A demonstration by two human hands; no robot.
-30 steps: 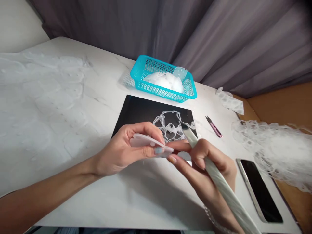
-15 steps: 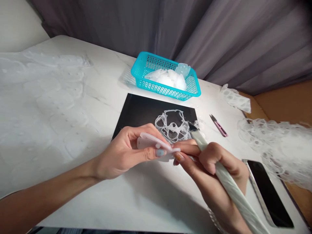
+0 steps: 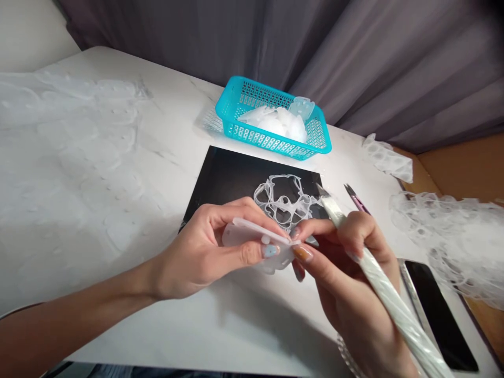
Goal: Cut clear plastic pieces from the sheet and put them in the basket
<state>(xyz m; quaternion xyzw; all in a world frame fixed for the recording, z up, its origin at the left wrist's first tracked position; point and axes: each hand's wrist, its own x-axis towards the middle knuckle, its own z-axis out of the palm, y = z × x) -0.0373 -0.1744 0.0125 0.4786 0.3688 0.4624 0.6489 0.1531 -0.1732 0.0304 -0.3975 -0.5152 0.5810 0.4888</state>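
Above the white table (image 3: 169, 336), the left hand (image 3: 205, 254) clamps a frosted plastic piece (image 3: 237, 237). The right hand (image 3: 346, 291), clasping a craft knife (image 3: 378, 278), has closed thumb and forefinger at the piece's end, apparently steadying it.

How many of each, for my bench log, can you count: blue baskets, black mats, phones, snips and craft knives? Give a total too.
Blue basket: 1
Black mat: 1
Phone: 1
Snips, partly hidden: 1
Craft knife, in the right hand: 1
Total: 5
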